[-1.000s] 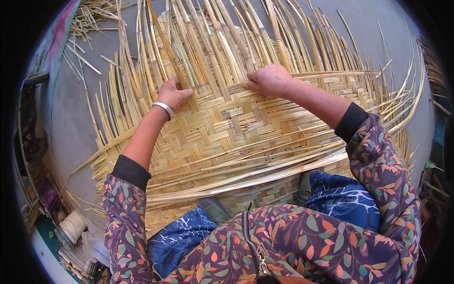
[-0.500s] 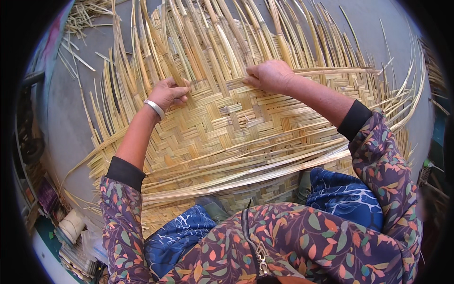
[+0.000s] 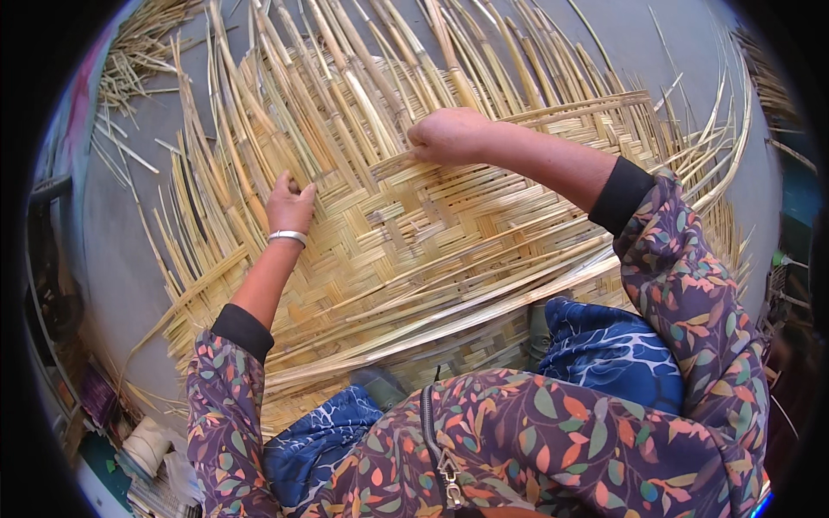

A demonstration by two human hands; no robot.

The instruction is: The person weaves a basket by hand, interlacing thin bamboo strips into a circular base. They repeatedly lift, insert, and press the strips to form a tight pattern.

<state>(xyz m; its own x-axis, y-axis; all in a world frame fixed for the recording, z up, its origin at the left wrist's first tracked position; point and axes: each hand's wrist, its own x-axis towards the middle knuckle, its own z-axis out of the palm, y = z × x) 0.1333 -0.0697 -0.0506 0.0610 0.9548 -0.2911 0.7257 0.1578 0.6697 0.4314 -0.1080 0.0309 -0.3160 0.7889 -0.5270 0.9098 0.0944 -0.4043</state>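
A mat of split cane or reed strips (image 3: 345, 246) lies before me, woven in a zigzag pattern. Long loose ends (image 3: 363, 78) of its strips fan out away from me. My right hand (image 3: 449, 136) is closed at the far edge of the weave, on a flat cane strip (image 3: 579, 108) that runs crosswise to the right. Over the left part of the loose ends is my left hand (image 3: 289, 207), wearing a silver bracelet. Its thumb and forefinger are drawn near each other among the strips; what they hold, if anything, is hidden.
Several loose long strips (image 3: 414, 319) lie across the near part of the mat, by my knees. Cane scraps (image 3: 142, 56) are heaped on the grey floor (image 3: 121, 224) at the far left. A pale roll (image 3: 147, 445) stands at the lower left.
My left hand has come nearer and left, away from the upright strip it was touching. My right hand has moved left with the crosswise strip. The whole view has shifted slightly.
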